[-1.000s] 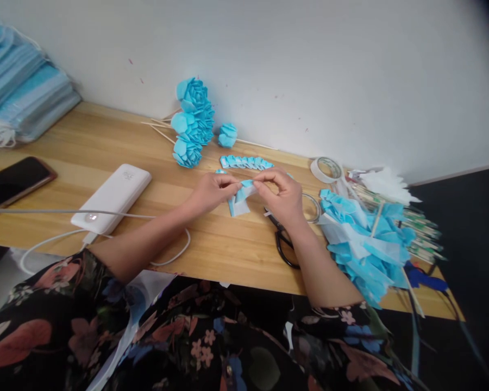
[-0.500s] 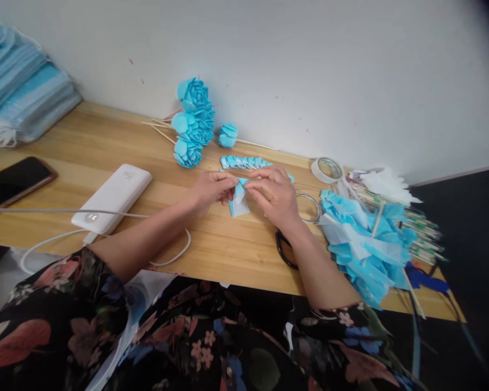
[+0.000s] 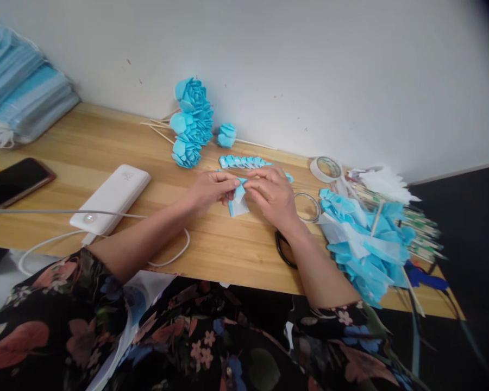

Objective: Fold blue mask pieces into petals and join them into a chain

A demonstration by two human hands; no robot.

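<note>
Between both hands, over the wooden table, is a small blue-and-white piece of mask fabric [image 3: 239, 205], partly folded, its lower corner hanging free. My left hand [image 3: 212, 190] pinches its upper left part between thumb and fingers. From the other side my right hand [image 3: 272, 195] pinches its upper right edge, fingers bent. Just beyond the hands lies a row of folded blue petals [image 3: 244, 162]. A black scissors handle [image 3: 284, 250] shows partly under my right forearm. Beside my right wrist is a roll of clear tape [image 3: 307, 207].
Blue fabric flowers on sticks [image 3: 191, 122] and a single blue bud [image 3: 227, 135] lie near the wall. At right are a white tape roll [image 3: 326, 169] and a heap of blue fabric pieces [image 3: 367, 244]. Left are a power bank [image 3: 112, 196] with cable, a phone [image 3: 16, 184] and stacked masks [image 3: 28, 92].
Both hands keep their pinch on the fabric, with only a slight shift of the fingers at its upper edge. The whole view has drifted slightly.
</note>
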